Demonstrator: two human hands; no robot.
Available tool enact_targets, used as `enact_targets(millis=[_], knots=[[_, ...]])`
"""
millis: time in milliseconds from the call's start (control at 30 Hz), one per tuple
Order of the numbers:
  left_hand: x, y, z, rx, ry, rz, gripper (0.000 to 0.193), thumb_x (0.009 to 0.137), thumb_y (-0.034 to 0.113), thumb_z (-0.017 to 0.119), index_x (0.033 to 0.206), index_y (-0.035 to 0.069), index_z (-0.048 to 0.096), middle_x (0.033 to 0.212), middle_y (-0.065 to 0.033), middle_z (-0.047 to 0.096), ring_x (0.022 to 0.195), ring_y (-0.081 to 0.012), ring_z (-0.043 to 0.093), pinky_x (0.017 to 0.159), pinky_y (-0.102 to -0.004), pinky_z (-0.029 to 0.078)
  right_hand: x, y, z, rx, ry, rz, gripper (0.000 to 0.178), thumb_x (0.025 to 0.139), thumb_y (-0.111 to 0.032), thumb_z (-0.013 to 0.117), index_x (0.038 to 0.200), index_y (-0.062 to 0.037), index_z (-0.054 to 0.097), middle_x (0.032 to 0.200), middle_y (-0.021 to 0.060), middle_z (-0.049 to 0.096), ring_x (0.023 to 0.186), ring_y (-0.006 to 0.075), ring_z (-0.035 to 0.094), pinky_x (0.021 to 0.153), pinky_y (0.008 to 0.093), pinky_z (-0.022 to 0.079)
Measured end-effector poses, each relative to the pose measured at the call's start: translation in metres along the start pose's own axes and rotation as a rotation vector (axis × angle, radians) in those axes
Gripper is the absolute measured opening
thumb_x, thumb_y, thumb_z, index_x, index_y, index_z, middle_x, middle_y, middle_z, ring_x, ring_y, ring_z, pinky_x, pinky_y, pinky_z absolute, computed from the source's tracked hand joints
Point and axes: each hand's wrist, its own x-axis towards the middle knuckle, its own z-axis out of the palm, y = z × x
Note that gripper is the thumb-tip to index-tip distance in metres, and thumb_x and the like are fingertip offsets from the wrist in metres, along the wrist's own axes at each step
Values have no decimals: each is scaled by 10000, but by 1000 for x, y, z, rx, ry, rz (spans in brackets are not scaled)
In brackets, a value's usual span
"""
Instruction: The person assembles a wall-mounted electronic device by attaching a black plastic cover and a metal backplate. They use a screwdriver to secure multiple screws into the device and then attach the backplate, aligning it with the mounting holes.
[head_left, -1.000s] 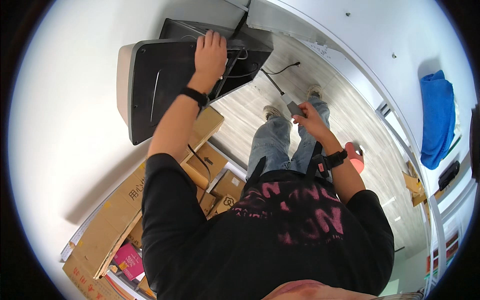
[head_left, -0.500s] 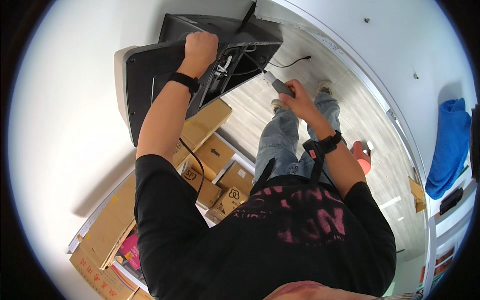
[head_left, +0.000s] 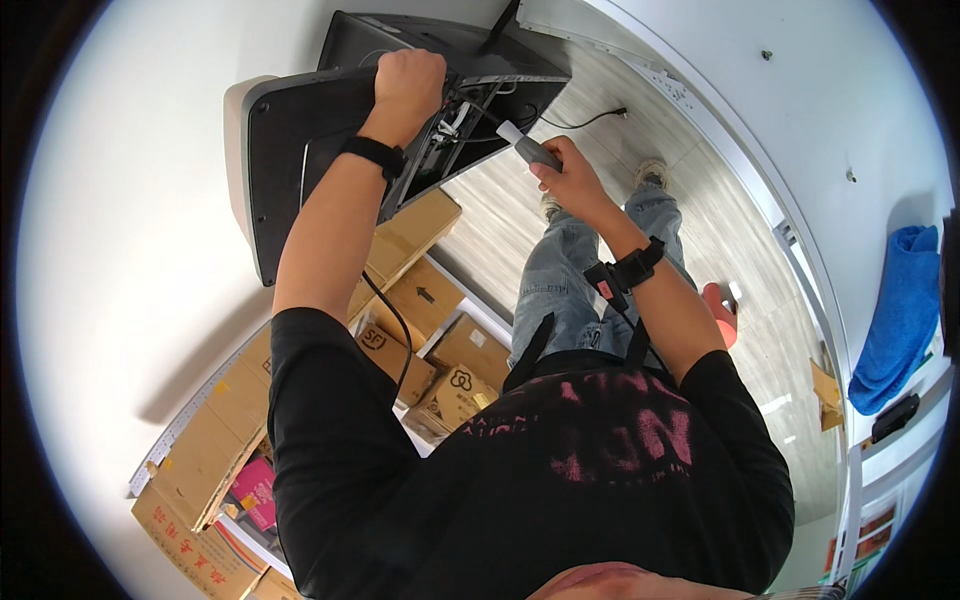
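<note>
A large black machine housing [head_left: 300, 160] with a pale outer side leans near the white wall. Its opened part shows white connectors [head_left: 447, 128] and dark cables inside. My left hand [head_left: 410, 85] is closed around the top edge of the housing's panel, fingertips hidden. My right hand [head_left: 572, 180] grips a screwdriver [head_left: 538, 153] with a grey handle and white collar. The screwdriver's thin dark shaft points into the opening; I cannot tell what its tip touches. Black bands circle both wrists.
Cardboard boxes [head_left: 425, 295] are stacked below the housing. A black cable with a plug [head_left: 600, 117] lies on the wood-look floor near my feet. A red object [head_left: 720, 310] stands right of my legs. A blue towel [head_left: 897, 315] hangs at the far right.
My right hand has moved up and left with the screwdriver, bringing its shaft deeper over the opening. My left hand keeps its grip on the panel edge.
</note>
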Motion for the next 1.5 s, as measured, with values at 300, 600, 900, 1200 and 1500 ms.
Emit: enact_targets(millis=[300, 600, 900, 1200, 1500], knots=[[1, 1, -4, 6, -27, -9, 50, 731, 123, 655, 709, 122, 701, 730, -78, 684, 729, -235, 682, 596, -330, 500, 2, -1, 3, 21, 26, -24, 331, 892, -145, 617, 1132, 7, 447, 938, 102, 563, 710, 131, 558, 677, 286, 472], [0, 0, -5, -11, -30, -10, 61, 736, 116, 646, 729, 120, 707, 754, -86, 691, 746, -240, 684, 615, -328, 507, 3, 1, 3, 24, 33, -15, 320, 887, -131, 618, 1125, 6, 454, 914, 99, 567, 702, 132, 556, 676, 292, 464], [1, 2, -7, 2, -51, -20, 73, 747, 125, 640, 736, 115, 711, 770, -88, 695, 758, -240, 687, 618, -328, 512, 1, -3, 7, -61, 82, -44, 326, 880, -174, 623, 1110, -14, 456, 888, 121, 589, 731, 185, 578, 686, 327, 460], [1, 1, -5, -11, -37, -23, 64, 733, 131, 649, 730, 113, 710, 759, -91, 693, 750, -241, 686, 615, -323, 512, -3, -11, 8, -212, 142, -64, 356, 870, -234, 621, 1110, -33, 451, 930, 207, 617, 854, 349, 619, 752, 416, 461], [2, 1, -2, -13, -16, -18, 59, 722, 135, 654, 717, 115, 709, 746, -95, 690, 736, -240, 685, 602, -323, 509, -5, -17, 8, -228, 137, -49, 355, 864, -221, 620, 1104, -26, 443, 903, 220, 614, 843, 370, 616, 742, 427, 460]])
